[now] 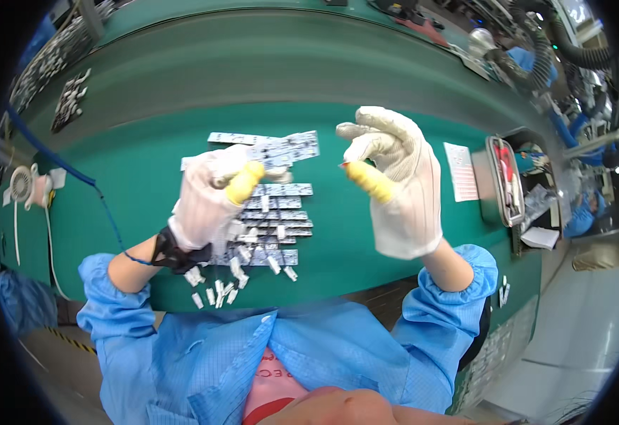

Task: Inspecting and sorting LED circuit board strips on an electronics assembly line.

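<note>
My left hand (214,185), in a white ribbed glove with yellow wrapping on the thumb, is closed at the near end of a tilted pale circuit board strip (296,146). Under and beside it lie several similar board strips (284,190) in a stack of rows, with small white connectors (281,231) on them. To the right, my right hand (405,180), gloved alike, is raised above the mat. Its thumb and forefinger meet in a pinch, with a tiny dark reddish spot at the tips; what they hold is too small to name. The other fingers curl loosely.
A green mat (352,262) covers the bench. Loose white connectors (221,292) lie near its front edge. At right are a printed sheet (461,172) and a metal tray (492,184) with red-handled tools. A blue cord (54,152) runs to my left wristband. A small fan (23,184) stands left.
</note>
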Available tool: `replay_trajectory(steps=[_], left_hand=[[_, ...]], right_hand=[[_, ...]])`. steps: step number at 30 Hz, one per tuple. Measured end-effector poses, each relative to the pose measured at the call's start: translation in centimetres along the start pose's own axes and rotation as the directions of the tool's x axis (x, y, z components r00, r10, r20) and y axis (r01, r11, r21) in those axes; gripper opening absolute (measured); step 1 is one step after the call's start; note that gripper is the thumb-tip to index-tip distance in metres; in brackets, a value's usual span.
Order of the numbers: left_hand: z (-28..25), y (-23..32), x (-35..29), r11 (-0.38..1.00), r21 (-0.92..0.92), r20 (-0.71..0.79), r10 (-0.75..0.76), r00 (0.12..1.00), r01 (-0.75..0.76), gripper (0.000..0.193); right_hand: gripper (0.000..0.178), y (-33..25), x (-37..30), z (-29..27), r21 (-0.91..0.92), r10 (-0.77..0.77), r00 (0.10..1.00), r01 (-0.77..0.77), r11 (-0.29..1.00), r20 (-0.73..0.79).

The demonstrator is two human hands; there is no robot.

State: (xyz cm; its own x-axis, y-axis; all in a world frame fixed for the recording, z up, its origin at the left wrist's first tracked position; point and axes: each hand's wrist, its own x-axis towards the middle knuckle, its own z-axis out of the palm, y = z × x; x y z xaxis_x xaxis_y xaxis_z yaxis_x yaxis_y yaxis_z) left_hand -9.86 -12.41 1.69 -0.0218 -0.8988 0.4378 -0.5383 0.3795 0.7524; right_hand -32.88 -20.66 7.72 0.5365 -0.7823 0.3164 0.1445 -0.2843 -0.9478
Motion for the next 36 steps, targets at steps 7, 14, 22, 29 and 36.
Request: replay_trajectory(steps=[7,14,22,29,36], left_hand=[[0.3,2.1,-0.8,0.889,-0.42,-0.082,-0.236,0.968,0.181,0.025],[-0.6,2.1,-0.6,0.985,-0.167,-0.081,-0.052,0.995,0.038,0.029],[-0.1,3.0,0.3,0.995,-0.065,-0.183,0.063,0.981,-0.076,0.012],[-0.6,3.0,0.4,0.963,-0.022,-0.044,0.266,0.963,-0.267,0.027],[-0.3,2.3,-0.3,0.921,-0.376,0.029,-0.101,0.995,0.104,0.028]], right_hand=[[0.048,1.2,0.6,3.2,0.072,-0.043,0.995,0.05,0.996,-0.095],[0.048,1.5,0.9,3.8,0.094,-0.062,0.993,0.071,0.993,-0.101],[0.047,1.6,1.3,3.6,0.022,-0.077,0.992,0.079,0.997,-0.102],[0.06,1.5,1.6,2.4,0.109,0.005,1.0,-0.007,0.994,0.021],[0.04,0.9,1.4,2.2,0.266,0.118,0.945,-0.204,0.942,0.305]])
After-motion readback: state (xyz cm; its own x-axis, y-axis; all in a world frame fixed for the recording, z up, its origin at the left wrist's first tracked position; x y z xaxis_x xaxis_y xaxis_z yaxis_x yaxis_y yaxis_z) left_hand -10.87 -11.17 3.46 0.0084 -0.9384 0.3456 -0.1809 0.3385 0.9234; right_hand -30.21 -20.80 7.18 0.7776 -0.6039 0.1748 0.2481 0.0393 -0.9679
